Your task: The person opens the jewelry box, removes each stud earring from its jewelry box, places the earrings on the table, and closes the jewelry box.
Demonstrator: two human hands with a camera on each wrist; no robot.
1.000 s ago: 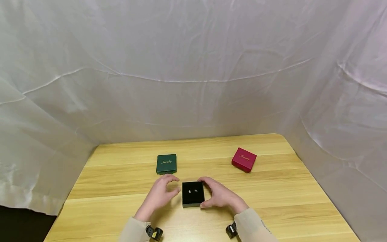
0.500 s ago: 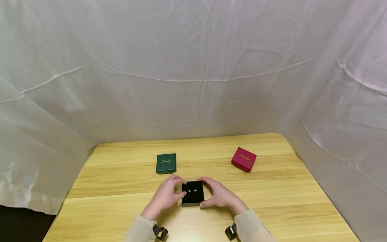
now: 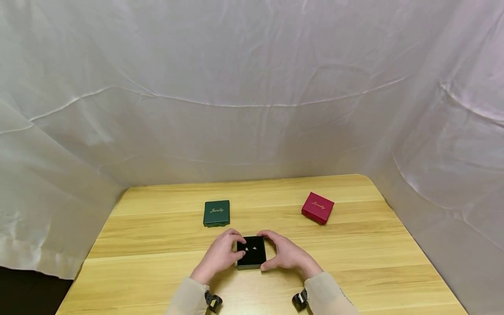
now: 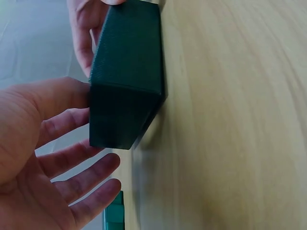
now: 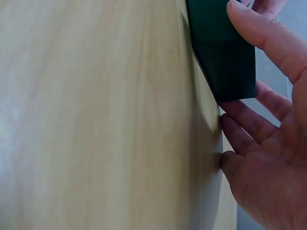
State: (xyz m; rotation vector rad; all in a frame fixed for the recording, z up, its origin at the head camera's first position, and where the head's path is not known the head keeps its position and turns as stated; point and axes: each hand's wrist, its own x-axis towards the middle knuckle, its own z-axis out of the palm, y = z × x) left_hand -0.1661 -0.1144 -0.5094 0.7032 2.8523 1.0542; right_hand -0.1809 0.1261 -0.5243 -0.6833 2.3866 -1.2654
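A dark green jewelry box (image 3: 249,266) stands without a lid on the table, a black pad (image 3: 253,259) filling its top. Two small silvery star-shaped earrings, a left earring (image 3: 246,249) and a right earring (image 3: 254,248), sit on that pad. My right hand (image 3: 289,254) grips the box's right side, thumb at the near corner and fingertips at the far one. From the left, my left hand (image 3: 219,254) reaches over the rim with thumb and index finger apart above the pad, close to the left earring. In the left wrist view its other fingers are loosely extended beside the box wall (image 4: 125,52).
A flat green square (image 3: 216,213) lettered "Jewelry" in gold lies behind my left hand; whether it is a lid or a whole box I cannot tell. A red jewelry box (image 3: 318,207) lies turned at the back right. Pale curtains (image 3: 252,131) surround the wooden table (image 3: 374,262).
My left hand has moved right from beside the box until its thumb and index finger are over the pad. The right hand and the box have stayed in place.
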